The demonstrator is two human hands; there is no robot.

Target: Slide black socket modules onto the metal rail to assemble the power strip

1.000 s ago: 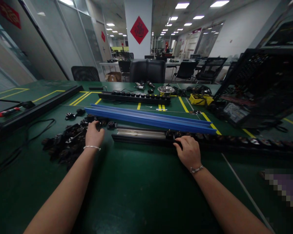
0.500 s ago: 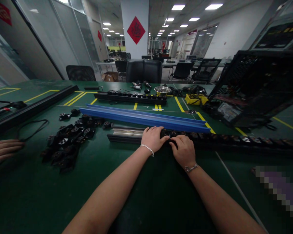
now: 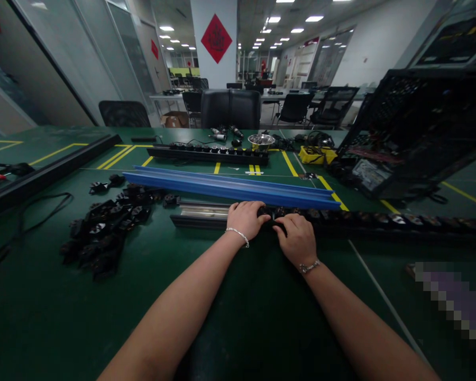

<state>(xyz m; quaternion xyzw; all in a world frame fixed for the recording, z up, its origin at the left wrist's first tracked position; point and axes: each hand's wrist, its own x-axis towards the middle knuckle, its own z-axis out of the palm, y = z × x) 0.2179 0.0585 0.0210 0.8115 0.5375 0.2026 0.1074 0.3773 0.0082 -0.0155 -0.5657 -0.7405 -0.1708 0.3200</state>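
Note:
A long black rail [image 3: 373,225] lined with black socket modules lies across the green table [image 3: 230,317]; its left end shows a bare silver channel [image 3: 200,212]. My left hand [image 3: 244,218] rests curled on the rail where the row of modules begins, pressing a small black module against it. My right hand [image 3: 297,238] sits right beside it, fingers curled on the rail's front edge and the same modules. A heap of loose black socket modules [image 3: 103,227] lies to the left, away from both hands.
A long blue plastic strip [image 3: 230,188] lies just behind the rail. Farther back stand another black socket strip [image 3: 208,153], a metal bowl [image 3: 262,139] and a yellow tray [image 3: 317,155]. A black wire crate [image 3: 416,127] stands at right; a black cable [image 3: 31,222] at left.
My left hand left the heap of loose modules and came right to the rail beside my right hand, with a module. Another person's hand, seen at the left edge earlier, is gone.

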